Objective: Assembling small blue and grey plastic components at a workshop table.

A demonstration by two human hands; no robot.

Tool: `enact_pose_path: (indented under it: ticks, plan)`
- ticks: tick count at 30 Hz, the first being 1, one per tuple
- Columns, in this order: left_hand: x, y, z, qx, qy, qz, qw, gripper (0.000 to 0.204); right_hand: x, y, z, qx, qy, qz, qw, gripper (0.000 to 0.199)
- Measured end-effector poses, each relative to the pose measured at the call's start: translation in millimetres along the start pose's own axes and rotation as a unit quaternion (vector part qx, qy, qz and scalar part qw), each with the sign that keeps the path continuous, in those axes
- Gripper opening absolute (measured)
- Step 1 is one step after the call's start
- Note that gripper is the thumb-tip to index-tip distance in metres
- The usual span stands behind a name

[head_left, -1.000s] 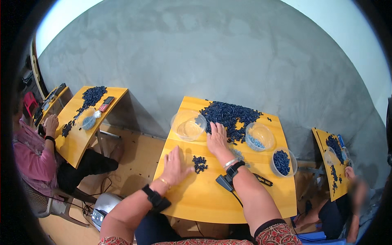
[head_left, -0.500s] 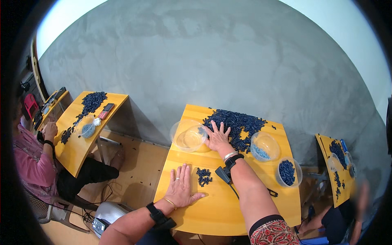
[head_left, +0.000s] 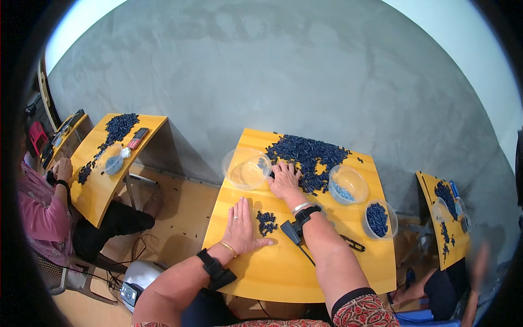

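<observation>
Pieces [head_left: 313, 146], short and dark blue, lie heaped across the far side of the yellow table [head_left: 261, 278], and the right hand [head_left: 285, 181] rests on the near left edge of that heap. Its fingers are bent down at the pieces; from where I stand I cannot tell whether they grasp any. The left hand [head_left: 238, 229] lies palm down nearer the front, its fingers stretched out and released, thumb spread to the right. Just beyond that thumb sits a small cluster [head_left: 267, 222] of the same pieces, apart from the heap.

A clear bowl [head_left: 246, 174] stands just left of the right hand. Over on the right, a second bowl [head_left: 357, 182] carries pale blue bits [head_left: 342, 192], and a third bowl [head_left: 392, 224] holds plenty of dark pieces. A black box [head_left: 291, 232] with a cable sits beside the right wrist; past the forearm lies a slim black tool [head_left: 354, 243].

At the neighbouring table [head_left: 98, 204], near a person in pink [head_left: 49, 218], lies a red and black handset [head_left: 137, 139], its markings too small for me to read.
</observation>
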State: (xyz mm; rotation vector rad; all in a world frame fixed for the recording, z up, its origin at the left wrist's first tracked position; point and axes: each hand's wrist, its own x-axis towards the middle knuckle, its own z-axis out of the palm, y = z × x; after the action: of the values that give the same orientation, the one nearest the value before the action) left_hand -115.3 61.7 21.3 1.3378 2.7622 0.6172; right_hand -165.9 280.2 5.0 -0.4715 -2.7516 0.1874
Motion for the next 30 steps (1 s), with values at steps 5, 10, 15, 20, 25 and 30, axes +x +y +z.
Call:
enact_pose_path:
  ticks: [5, 10, 15, 20, 25, 30]
  plan:
    - [5.7, 2.1, 3.8, 0.0, 0.0, -0.011, 1.0, 0.13, -23.5, -10.1, -9.9, 0.025, 0.019, -0.033, 0.999, 0.03]
    - [16.0, -0.1, 8.3, -0.016, -0.006, 0.009, 1.0, 0.131, -45.1, -14.3, -12.1, 0.061, 0.06, -0.088, 0.992, 0.022]
    - [20.0, -3.1, 8.0, -0.012, 0.0, 0.015, 1.0, 0.135, -66.2, -22.4, -21.0, 0.107, 0.066, -0.143, 0.982, 0.023]
    - [22.5, -5.1, 10.0, -0.032, -0.016, 0.006, 0.999, 0.136, -82.0, -24.7, -30.1, 0.13, 0.067, -0.197, 0.97, 0.023]
    - [20.4, -5.0, 13.3, -0.036, -0.012, 0.027, 0.999, 0.135, -96.2, -27.7, -24.6, 0.149, 0.065, -0.217, 0.963, 0.022]
    - [16.8, -5.4, 10.6, -0.031, -0.02, 0.071, 0.997, 0.133, -102.3, -32.0, -19.1, 0.2, 0.056, -0.211, 0.955, 0.024]
